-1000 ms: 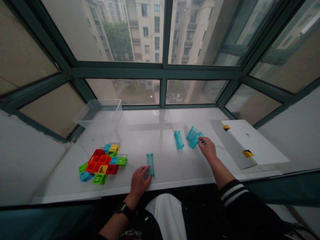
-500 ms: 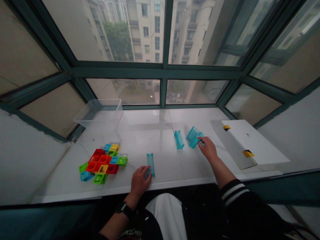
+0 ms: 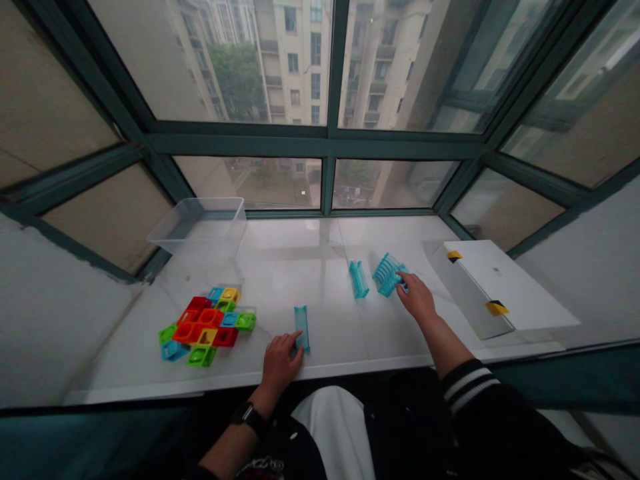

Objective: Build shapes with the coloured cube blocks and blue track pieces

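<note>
Right hand (image 3: 417,298) has its fingers pinched narrow on the ribbed teal plastic piece (image 3: 389,275) mid-table, left hand (image 3: 281,365) sits against a teal channel piece (image 3: 301,329) near the front edge, grip unclear; looks like a pick step, next needs a firm pinch to lift.

A teal-framed window (image 3: 327,143) spans the bay above a white marble surface (image 3: 300,240); plastered walls (image 3: 55,313) flank it; overcast daylight; apartment blocks (image 3: 300,67) stand outside.

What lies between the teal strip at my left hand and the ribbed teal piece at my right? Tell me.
In the head view, a teal channel lies there.
</note>
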`<state>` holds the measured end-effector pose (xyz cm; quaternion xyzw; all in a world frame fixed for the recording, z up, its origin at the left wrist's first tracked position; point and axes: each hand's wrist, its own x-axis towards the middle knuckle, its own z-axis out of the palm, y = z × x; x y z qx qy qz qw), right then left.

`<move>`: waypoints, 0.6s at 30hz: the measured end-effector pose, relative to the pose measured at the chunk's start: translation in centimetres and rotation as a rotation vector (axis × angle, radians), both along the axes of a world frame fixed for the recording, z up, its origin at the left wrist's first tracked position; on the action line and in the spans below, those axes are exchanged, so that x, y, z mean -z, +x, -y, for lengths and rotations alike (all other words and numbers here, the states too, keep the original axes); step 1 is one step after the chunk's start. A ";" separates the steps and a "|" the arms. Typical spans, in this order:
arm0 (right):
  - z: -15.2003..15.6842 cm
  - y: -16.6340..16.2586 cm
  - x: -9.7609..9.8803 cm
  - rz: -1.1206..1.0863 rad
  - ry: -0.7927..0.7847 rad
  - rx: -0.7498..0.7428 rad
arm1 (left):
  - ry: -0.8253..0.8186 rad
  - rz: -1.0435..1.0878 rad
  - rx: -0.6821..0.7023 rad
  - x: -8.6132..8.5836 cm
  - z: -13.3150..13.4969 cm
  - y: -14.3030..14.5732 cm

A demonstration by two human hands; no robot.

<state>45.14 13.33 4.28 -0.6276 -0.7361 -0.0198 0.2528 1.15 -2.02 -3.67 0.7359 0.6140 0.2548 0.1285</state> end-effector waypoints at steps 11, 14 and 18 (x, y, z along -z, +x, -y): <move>7.1 -4.2 5.1 -0.396 0.040 0.046 | -0.016 0.032 -0.010 0.0 0.0 -0.1; 9.8 -7.0 8.0 -0.340 -0.167 -0.204 | -0.030 0.038 -0.016 0.2 -0.1 -0.1; 11.2 -9.4 9.4 -0.198 -0.209 -0.321 | -0.029 0.043 -0.017 0.3 -0.1 -0.1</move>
